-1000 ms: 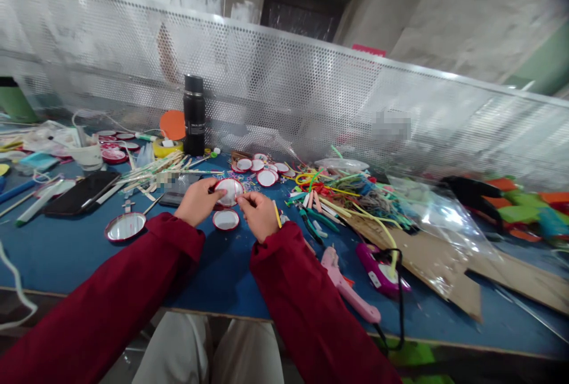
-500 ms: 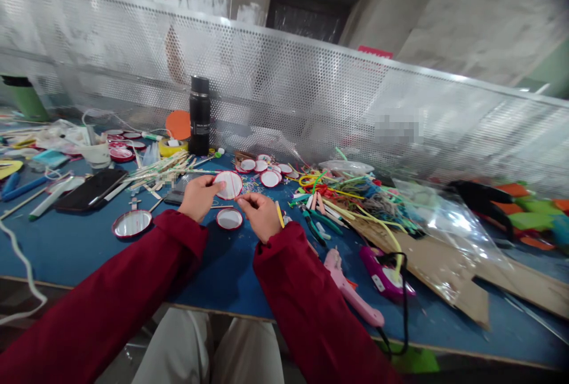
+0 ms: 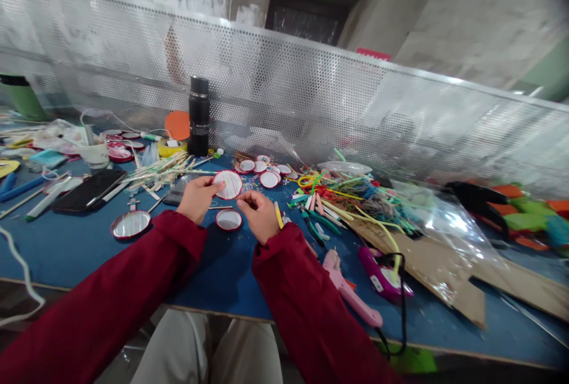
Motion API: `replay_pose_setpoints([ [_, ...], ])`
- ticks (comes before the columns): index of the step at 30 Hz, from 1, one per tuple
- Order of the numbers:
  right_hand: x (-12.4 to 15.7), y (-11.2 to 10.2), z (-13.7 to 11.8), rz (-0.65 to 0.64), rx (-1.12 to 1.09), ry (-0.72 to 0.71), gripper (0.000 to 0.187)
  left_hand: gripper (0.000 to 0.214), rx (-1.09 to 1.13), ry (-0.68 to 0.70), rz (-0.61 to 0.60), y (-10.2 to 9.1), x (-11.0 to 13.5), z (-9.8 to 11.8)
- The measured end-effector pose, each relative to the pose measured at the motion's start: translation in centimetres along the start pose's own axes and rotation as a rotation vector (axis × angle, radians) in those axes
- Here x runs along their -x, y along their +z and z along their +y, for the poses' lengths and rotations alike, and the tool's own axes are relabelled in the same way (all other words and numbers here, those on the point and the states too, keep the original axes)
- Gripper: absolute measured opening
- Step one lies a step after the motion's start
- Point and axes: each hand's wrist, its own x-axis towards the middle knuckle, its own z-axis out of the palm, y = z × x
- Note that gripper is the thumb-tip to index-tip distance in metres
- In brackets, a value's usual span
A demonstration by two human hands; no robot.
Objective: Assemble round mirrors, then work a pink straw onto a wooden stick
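My left hand (image 3: 196,197) holds a round white disc with a red rim (image 3: 228,184) upright above the blue table (image 3: 66,248), thumb on its left edge. Close to the disc's lower right edge, my right hand (image 3: 259,214) has its fingers pinched together; what they pinch is too small to make out, and a thin yellow stick (image 3: 278,215) lies along this hand. A smaller red-rimmed disc (image 3: 228,219) lies flat on the table just below both hands. Both arms are in dark red sleeves.
A larger mirror-like disc (image 3: 130,224), a black phone (image 3: 86,189) and wooden sticks (image 3: 164,168) lie left. More discs (image 3: 262,170) and a black bottle (image 3: 198,116) stand behind. Right: coloured sticks (image 3: 351,194), pink glue guns (image 3: 351,290), cardboard (image 3: 427,265), a plastic bag. A perforated metal screen (image 3: 311,99) closes the back.
My left hand has lifted the disc a little and tilted it more upright. The right hand's pinched fingers stay by its lower right edge. The view has shifted slightly.
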Motion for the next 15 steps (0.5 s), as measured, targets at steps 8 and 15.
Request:
replay_pose_setpoints([
  [8, 0.02, 0.02, 0.08, 0.014, 0.025, 0.014, 0.014, 0.04, -0.007, 0.003, 0.004, 0.06, 0.01, -0.04],
  [15, 0.05, -0.03, 0.0, 0.039, 0.028, -0.002, 0.013, 0.039, -0.015, -0.038, -0.032, -0.29, -0.19, -0.23],
])
